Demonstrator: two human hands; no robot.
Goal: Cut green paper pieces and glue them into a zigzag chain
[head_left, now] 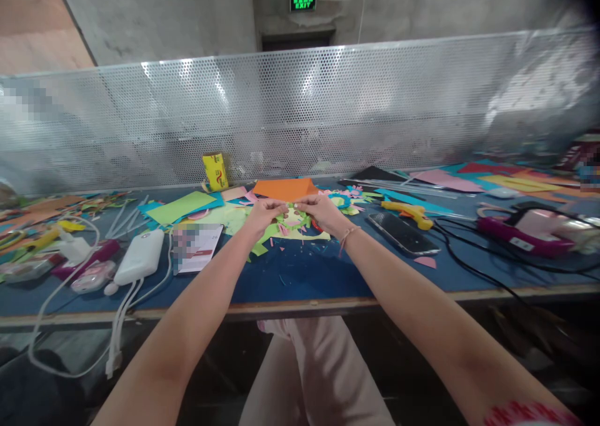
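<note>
My left hand [262, 217] and my right hand [324, 213] are close together over the blue table [300, 276]. Between them is a light-green paper craft piece [292, 217], roughly ring-shaped, its edge pinched by the fingers of both hands. Green and pink paper scraps [259, 249] lie around and under it, so its exact outline is hard to make out. Just behind the hands lies an orange paper sheet [284, 188]. To the right of my right hand is a blue paper ring [338, 200] with pink and green bits.
Left of my arms are a phone with a lit screen [201, 251], a white power bank [139, 257] and cables. On the right lie a dark phone [403, 233], a yellow glue gun [410, 213] and a purple power strip [525, 237]. A perforated metal screen [281, 113] stands behind.
</note>
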